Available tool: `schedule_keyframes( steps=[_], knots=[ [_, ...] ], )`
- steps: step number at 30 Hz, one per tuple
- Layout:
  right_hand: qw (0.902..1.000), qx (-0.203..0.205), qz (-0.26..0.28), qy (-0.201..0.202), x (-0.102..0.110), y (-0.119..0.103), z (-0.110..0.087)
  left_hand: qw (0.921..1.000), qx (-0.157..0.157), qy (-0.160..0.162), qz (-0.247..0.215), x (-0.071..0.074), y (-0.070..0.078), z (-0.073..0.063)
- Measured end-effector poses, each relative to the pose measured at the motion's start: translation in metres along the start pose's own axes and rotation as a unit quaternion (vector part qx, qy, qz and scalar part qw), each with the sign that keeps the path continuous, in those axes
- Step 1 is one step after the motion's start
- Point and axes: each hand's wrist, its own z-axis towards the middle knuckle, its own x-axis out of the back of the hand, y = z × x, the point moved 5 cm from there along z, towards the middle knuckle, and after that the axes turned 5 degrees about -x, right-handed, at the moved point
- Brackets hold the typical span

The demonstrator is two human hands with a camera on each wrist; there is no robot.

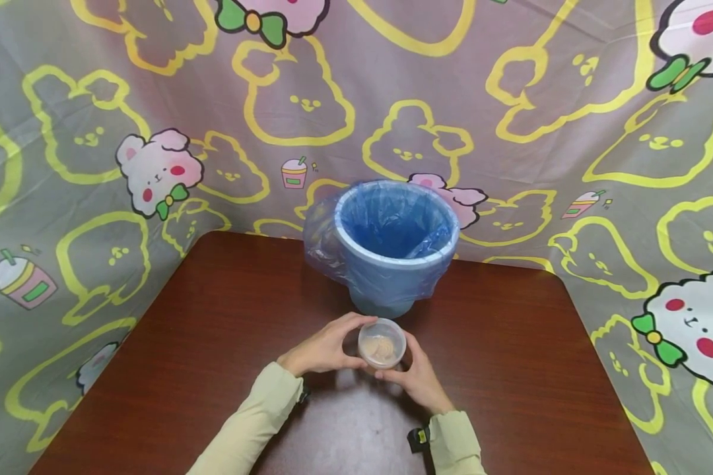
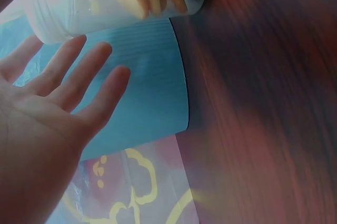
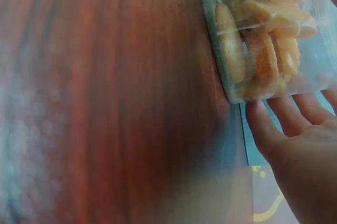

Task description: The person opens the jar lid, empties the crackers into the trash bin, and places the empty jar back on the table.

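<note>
Between both hands is a clear plastic jar (image 1: 382,343) with several tan, flat, rounded pieces (image 3: 258,40) inside. The left hand (image 1: 331,344) holds its left side, thumb in front and fingers curving behind. On the opposite side, the right hand (image 1: 418,376) grips it the same way. The left wrist view shows the left hand's spread fingers (image 2: 89,77) at the jar wall. In the right wrist view, the right fingers (image 3: 263,121) touch the jar's side. Whether a lid covers the jar, I cannot tell, nor whether its base touches the table.
Just behind the jar stands a light blue bin (image 1: 380,290) lined with a blue plastic bag (image 1: 327,231) that bulges out on its left. A dark reddish-brown table (image 1: 214,316) lies beneath. Patterned cloth (image 1: 309,79) surrounds the back and sides.
</note>
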Motion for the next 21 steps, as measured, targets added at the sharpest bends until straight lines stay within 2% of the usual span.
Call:
schedule_keyframes(
  steps=[11,21],
  knots=[
    [1.0000,0.002,-0.002,0.004,0.0001,-0.0016,0.0000,1.0000,0.006,0.000,-0.006,0.0017,-0.0023,0.0000],
    [0.9996,-0.003,-0.025,0.008,0.0010,-0.0011,-0.0002,1.0000,0.008,0.004,-0.005,0.0004,-0.0039,0.0012]
  ],
)
